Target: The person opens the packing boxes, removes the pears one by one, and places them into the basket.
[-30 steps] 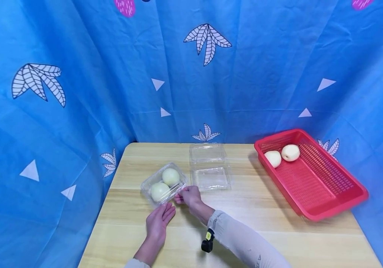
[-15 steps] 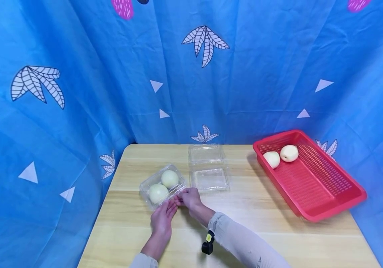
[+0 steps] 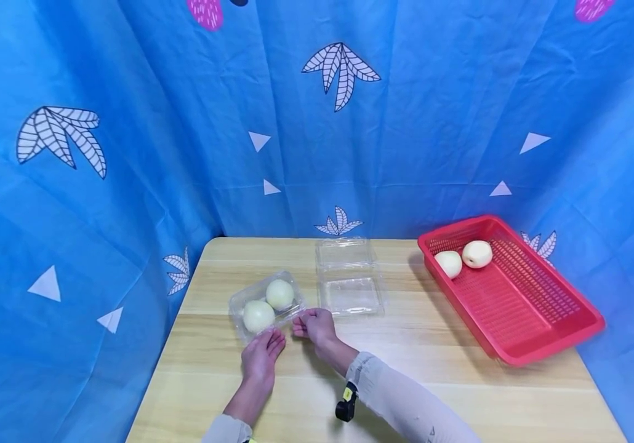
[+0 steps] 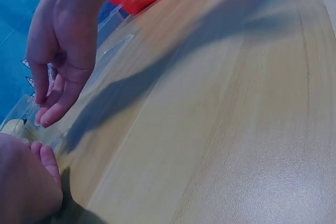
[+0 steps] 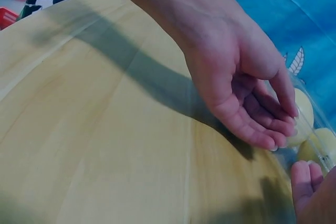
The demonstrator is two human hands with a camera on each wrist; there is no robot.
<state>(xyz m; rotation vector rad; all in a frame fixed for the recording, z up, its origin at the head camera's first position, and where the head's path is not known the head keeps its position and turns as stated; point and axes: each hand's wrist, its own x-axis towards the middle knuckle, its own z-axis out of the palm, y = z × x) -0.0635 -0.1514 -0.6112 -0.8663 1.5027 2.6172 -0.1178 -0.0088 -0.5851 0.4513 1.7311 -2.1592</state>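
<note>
A clear plastic clamshell box [image 3: 242, 303], with its lid down over two pale round fruits [image 3: 258, 317], lies at a slant on the left part of the table. My left hand [image 3: 260, 360] is at its near left edge, thumb at the rim and the other fingers stretched below it. At the near right corner, my right hand [image 3: 317, 326] pinches the rim between thumb and fingertips. The right wrist view shows this right hand [image 5: 231, 72] with its fingers bent, and the left hand's fingers [image 5: 302, 182] at the lower right.
A second clamshell box [image 3: 350, 295] stands unfolded behind my right hand. To the right, a red plastic basket [image 3: 522, 307] holds two more pale fruits [image 3: 477, 253]. A blue patterned curtain [image 3: 405, 123] hangs around the wooden table [image 3: 405, 344].
The left hand moves right to meet the right hand, then slides back left along the box's near edge. The right hand stays near the same corner; the fruits shift slightly left with the box.
</note>
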